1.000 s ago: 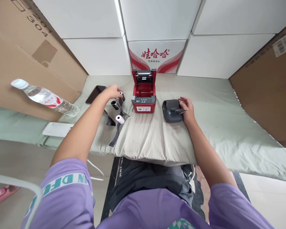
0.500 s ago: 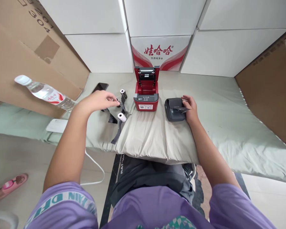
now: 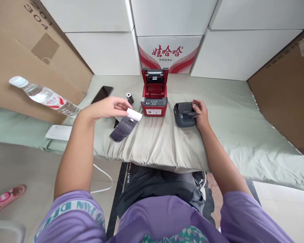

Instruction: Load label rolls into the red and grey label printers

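My left hand [image 3: 112, 107] pinches a white paper roll [image 3: 134, 114], lifted above the padded surface. From it a blackened strip of paper [image 3: 124, 129] hangs down to the left, slightly blurred. On the right, my right hand [image 3: 201, 114] grips the side of a small dark printer [image 3: 183, 120], which rests on the cloth with a dark strip of paper sticking out by my thumb. Between the hands stands a red printer [image 3: 155, 109], its lid raised and its inside showing. A small dark paper roll [image 3: 130, 98] stands just left of it; part of another dark strip shows beneath my left hand.
A black phone [image 3: 103, 93] lies behind my left wrist. The water bottle [image 3: 50, 98] and a white flat device [image 3: 58, 132] are farther left. White boxes [image 3: 167, 54] line the back, with cardboard boxes [image 3: 286, 91] at the sides. A person's foot in a pink shoe [image 3: 11, 197] shows at lower left.
My left hand has taken hold of the white roll and lifted it, its dark strip swinging with it. My right hand stays on the dark printer. The view has shifted slightly.
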Demonstrator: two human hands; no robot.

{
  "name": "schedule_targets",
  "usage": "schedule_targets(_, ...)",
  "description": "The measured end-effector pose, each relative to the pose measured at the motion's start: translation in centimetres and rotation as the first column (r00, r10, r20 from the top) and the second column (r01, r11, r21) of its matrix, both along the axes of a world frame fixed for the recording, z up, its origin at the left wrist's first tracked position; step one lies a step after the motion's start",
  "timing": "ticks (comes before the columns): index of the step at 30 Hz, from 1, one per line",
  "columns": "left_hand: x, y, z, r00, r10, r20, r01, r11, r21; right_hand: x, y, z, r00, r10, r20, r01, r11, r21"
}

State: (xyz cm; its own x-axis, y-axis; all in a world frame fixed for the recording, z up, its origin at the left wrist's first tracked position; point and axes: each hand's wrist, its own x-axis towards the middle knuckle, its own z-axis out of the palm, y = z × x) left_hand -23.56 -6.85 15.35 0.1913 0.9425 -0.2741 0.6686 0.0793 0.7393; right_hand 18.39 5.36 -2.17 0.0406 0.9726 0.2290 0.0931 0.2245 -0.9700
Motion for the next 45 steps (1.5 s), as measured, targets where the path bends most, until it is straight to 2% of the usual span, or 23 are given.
schedule_targets(1,-0.3,0.3,-0.2,0.977,0.028,0.21,-0.039,0.998,0.048,0.0,0.0,0.0,1.0,-0.001,-0.001,0.001,1.0,-0.001)
schedule_targets(3,-0.5,1.1,-1.0,0.836,0.063,0.544,-0.15,0.982,0.116,-0.1,0.1,-0.1,1.0,-0.001,-0.001,0.001,1.0,-0.005)
schedule_targets(5,-0.3,2.1,-2.0,0.716,0.078,0.694,-0.239,0.961,0.138,-0.1,0.2,-0.1,1.0,-0.002,0.007,0.002,1.0,-0.008)
schedule_targets(9,0.6,3.5,-3.5,0.667,0.131,0.733,-0.327,0.936,0.13,-0.1,0.3,-0.2,1.0,0.0,0.013,0.0,1.0,-0.006)
schedule_targets(13,1.9,3.8,-3.7,0.612,0.173,0.772,-0.355,0.932,0.073,-0.1,0.2,0.0,1.0,0.002,-0.012,-0.002,1.0,-0.019)
schedule_targets(16,3.1,3.6,-3.4,0.518,0.182,0.836,-0.349,0.937,0.012,-0.2,0.1,0.1,1.0,-0.001,-0.002,0.001,1.0,-0.021)
schedule_targets(20,4.9,3.5,-3.0,0.329,0.263,0.907,-0.313,0.937,-0.159,-0.1,0.0,0.1,1.0,0.006,0.011,-0.006,1.0,-0.015)
schedule_targets(23,5.8,3.5,-2.9,0.274,0.354,0.894,-0.329,0.908,-0.259,-0.2,0.0,0.2,1.0,0.007,0.014,-0.006,1.0,-0.016)
schedule_targets(26,6.2,3.6,-2.8,0.299,0.394,0.869,-0.334,0.897,-0.291,-0.2,-0.2,0.4,1.0,0.001,-0.006,-0.001,1.0,-0.024)
schedule_targets(29,6.1,3.7,-3.3,0.361,0.375,0.854,-0.346,0.904,-0.251,-0.3,-0.3,0.5,1.0,0.001,-0.005,-0.001,1.0,-0.028)
schedule_targets(31,6.0,4.2,-3.7,0.442,0.312,0.841,-0.374,0.916,-0.143,-0.3,-0.3,0.6,1.0,0.002,0.008,-0.002,1.0,-0.03)
schedule_targets(33,5.7,5.0,-4.2,0.571,0.219,0.791,-0.412,0.91,0.046,-0.3,-0.3,0.5,1.0,0.005,0.011,-0.005,1.0,-0.03)
schedule_targets(36,5.5,6.9,-4.6,0.808,0.164,0.566,-0.4,0.857,0.324,-0.3,-0.3,0.4,1.0,0.008,0.001,-0.008,1.0,-0.03)
schedule_targets(38,5.4,8.5,-4.6,0.917,0.182,0.355,-0.329,0.848,0.415,-0.3,-0.2,0.4,1.0,0.005,-0.005,-0.006,0.999,-0.031)
schedule_targets(41,5.8,10.6,-4.6,0.984,0.16,0.079,-0.179,0.894,0.411,-0.3,-0.2,0.4,1.0,0.002,-0.001,-0.002,1.0,-0.028)
schedule_targets(45,6.7,12.6,-4.4,0.98,0.112,-0.162,-0.051,0.939,0.341,-0.3,-0.2,0.3,1.0,0.007,0.019,-0.007,1.0,-0.029)
